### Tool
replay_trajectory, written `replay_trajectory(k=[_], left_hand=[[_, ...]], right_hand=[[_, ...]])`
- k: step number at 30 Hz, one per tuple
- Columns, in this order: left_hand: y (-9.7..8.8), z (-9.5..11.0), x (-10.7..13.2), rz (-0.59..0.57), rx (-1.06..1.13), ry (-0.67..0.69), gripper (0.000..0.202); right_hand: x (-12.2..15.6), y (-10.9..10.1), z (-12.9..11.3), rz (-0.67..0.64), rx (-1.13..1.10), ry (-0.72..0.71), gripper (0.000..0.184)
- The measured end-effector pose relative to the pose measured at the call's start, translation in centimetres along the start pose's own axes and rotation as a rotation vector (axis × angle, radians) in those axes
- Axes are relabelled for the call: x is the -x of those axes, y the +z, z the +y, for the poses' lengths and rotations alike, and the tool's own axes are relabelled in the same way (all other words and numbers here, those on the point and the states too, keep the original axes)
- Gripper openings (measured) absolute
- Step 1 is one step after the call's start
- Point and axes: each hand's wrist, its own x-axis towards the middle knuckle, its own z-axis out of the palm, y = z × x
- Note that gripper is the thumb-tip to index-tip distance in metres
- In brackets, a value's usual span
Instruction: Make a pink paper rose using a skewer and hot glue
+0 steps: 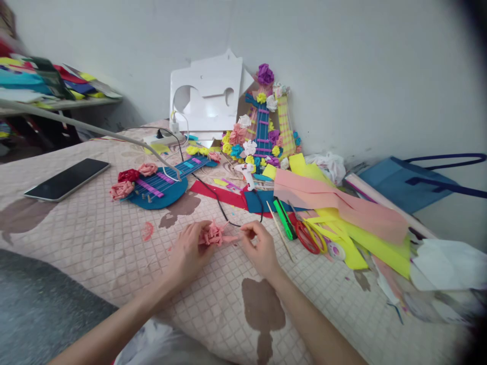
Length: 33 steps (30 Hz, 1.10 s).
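Observation:
My left hand [192,248] is closed around a ruffled pink crepe paper flower [212,234], just above the tabletop. From the flower a narrow twisted pink paper tail [230,238] runs to the right. My right hand [261,246] pinches at the far end of this tail with thumb and forefinger; its other fingers are curled. A small pink paper scrap [147,231] lies left of my left hand. Beyond the hands sits a blue paper guitar [160,190] with purple strips, strings and pink and red paper flowers.
A white glue gun [246,175] with a black cable stands behind my hands. To the right lie a wooden stick [279,230], a green cutter [284,218], red-and-yellow scissors [308,237] and pink crepe paper [338,203]. A phone [68,178] rests left; flower-covered guitars [262,126] lean against the wall.

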Motion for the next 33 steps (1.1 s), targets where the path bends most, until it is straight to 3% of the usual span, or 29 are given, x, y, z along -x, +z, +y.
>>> replay_trajectory(k=[5,12,33], left_hand=[[0.0,0.0,0.0,0.007,-0.001,-0.002,0.036],[-0.1,0.1,-0.1,0.011,-0.005,0.010,0.038],[-0.3,0.4,-0.2,0.000,-0.002,0.008,0.039]], right_hand=[[0.0,1.6,-0.8,-0.096,0.188,-0.170,0.023],[0.1,2.9,-1.2,-0.123,0.259,-0.164,0.035],[0.5,3.3,-0.8,-0.182,0.256,-0.150,0.036]])
